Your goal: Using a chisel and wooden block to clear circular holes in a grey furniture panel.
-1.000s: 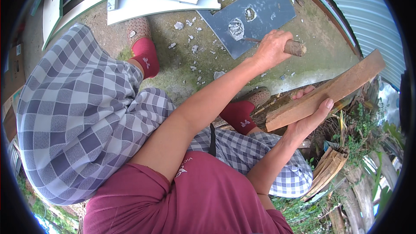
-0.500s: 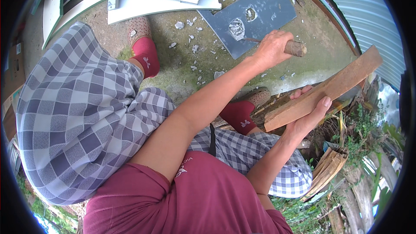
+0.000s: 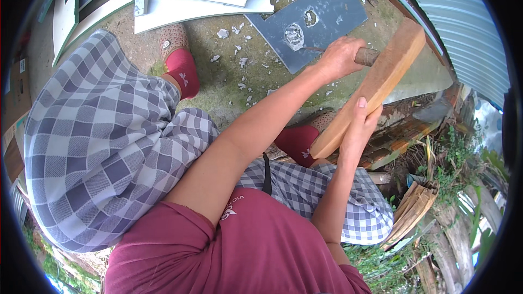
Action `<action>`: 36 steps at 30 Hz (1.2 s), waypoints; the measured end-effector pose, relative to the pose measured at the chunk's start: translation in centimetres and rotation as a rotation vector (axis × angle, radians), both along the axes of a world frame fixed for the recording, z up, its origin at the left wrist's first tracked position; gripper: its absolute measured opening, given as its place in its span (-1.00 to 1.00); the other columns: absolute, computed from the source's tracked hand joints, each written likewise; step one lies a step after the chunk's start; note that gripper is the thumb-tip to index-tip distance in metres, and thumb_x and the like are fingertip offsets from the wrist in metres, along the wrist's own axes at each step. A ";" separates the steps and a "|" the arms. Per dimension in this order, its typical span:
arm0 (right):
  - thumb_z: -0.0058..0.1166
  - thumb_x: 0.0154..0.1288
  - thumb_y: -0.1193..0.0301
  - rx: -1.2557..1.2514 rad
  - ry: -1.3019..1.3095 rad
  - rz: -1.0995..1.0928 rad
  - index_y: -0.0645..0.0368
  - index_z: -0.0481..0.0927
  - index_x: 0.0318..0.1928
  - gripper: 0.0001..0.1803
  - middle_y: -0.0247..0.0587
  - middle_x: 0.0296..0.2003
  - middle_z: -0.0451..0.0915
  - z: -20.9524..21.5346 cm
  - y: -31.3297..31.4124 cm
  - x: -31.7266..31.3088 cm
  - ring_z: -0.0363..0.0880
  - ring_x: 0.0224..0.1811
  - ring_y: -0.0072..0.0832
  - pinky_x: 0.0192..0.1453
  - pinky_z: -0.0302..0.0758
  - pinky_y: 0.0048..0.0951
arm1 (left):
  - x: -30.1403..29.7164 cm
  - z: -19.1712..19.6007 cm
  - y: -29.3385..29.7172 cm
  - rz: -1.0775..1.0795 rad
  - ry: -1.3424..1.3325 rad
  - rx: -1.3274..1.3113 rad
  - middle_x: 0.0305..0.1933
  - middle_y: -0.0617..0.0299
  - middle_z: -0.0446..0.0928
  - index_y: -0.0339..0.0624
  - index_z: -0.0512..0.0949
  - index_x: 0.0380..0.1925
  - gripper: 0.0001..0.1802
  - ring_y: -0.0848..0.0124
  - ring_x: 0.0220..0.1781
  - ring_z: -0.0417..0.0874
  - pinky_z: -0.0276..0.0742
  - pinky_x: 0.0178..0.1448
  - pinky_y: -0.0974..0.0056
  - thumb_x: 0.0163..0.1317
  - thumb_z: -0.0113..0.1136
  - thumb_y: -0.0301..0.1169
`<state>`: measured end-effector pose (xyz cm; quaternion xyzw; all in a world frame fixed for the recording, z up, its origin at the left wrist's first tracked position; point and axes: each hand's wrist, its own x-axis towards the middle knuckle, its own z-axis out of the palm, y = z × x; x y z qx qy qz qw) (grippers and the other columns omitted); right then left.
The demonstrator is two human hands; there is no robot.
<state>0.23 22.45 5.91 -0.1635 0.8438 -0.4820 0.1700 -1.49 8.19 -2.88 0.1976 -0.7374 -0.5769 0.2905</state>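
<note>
right hand [image 3: 360,125] holds wooden plank [image 3: 376,81], left hand [image 3: 339,57] grips handle [image 3: 367,56]

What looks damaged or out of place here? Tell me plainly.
The grey panel on the ground has ragged holes punched through it, and pale fragments lie scattered over the dirt beside it. The left hand grips a wooden handle; the right hand steadies a wooden plank.

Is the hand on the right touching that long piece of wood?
Touching. In the head view, the right hand wraps the wooden plank near its lower end, with the thumb pressed flat on its face. The left hand grips a separate round wooden handle.
</note>
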 end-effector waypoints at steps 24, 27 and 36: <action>0.07 0.14 -0.09 -0.525 0.134 -0.090 0.25 0.20 0.07 -0.25 -0.13 -0.35 0.41 7.8 0.0 -0.5 0.48 -0.43 -0.40 -0.38 0.50 -0.42 | 0.1 -1.0 0.4 -0.027 0.044 -0.037 -0.28 0.06 0.53 -0.19 0.45 -0.33 -0.68 0.04 -0.11 0.51 0.41 0.01 0.06 -0.12 0.32 -0.40; 0.02 0.25 0.13 0.040 0.173 -0.098 0.31 0.22 0.04 -0.44 -0.04 -0.30 0.45 1.1 0.0 0.1 0.51 -0.44 -0.35 -0.39 0.50 -0.40 | -0.3 -0.6 0.9 0.001 0.052 -0.057 -0.31 0.07 0.52 -0.19 0.45 -0.34 -0.69 0.04 -0.13 0.51 0.40 0.00 0.06 -0.12 0.32 -0.42; -0.02 0.17 -0.15 -0.356 -0.111 -0.239 0.27 0.20 0.10 -0.22 -0.20 -0.40 0.40 11.0 0.0 0.9 0.43 -0.47 -0.50 -0.45 0.44 -0.53 | 0.4 -1.0 2.0 0.084 0.093 -0.085 -0.32 0.11 0.49 -0.15 0.41 -0.35 -0.67 0.06 -0.19 0.52 0.38 0.05 0.06 -0.09 0.34 -0.38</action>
